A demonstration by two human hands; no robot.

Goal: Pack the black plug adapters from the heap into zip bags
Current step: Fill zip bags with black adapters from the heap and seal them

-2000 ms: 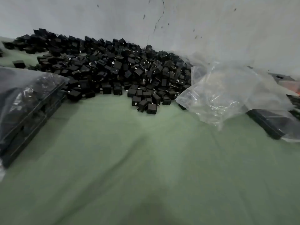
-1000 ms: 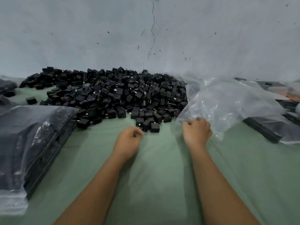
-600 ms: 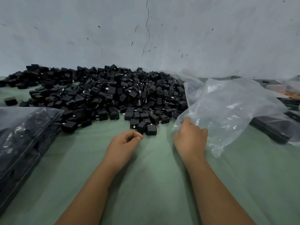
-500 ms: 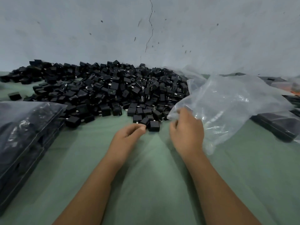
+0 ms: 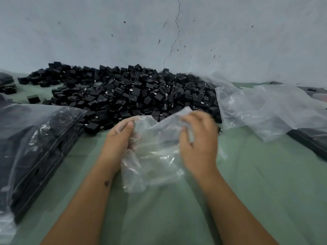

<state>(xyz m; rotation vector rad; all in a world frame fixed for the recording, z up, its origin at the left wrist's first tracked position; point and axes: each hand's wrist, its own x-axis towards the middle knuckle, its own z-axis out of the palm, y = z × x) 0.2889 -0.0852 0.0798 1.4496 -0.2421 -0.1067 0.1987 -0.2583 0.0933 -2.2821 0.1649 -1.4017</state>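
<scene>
A big heap of black plug adapters (image 5: 134,92) lies against the wall on the green cloth. In front of it, both my hands hold one clear zip bag (image 5: 155,154) above the cloth. My left hand (image 5: 120,138) grips the bag's upper left edge, thumb on the plastic. My right hand (image 5: 198,138) pinches the bag's upper right edge with curled fingers and looks slightly blurred. The bag hangs crumpled between them, and I see no adapters in it.
A pile of loose clear zip bags (image 5: 261,110) lies at the right of the heap. Filled bags of adapters (image 5: 31,149) are stacked at the left. Another dark packed bag (image 5: 311,140) sits at the right edge. The grey wall (image 5: 159,32) stands close behind.
My right hand pulled one bag off the loose pile toward the middle. My left hand came up and took hold of its other edge.
</scene>
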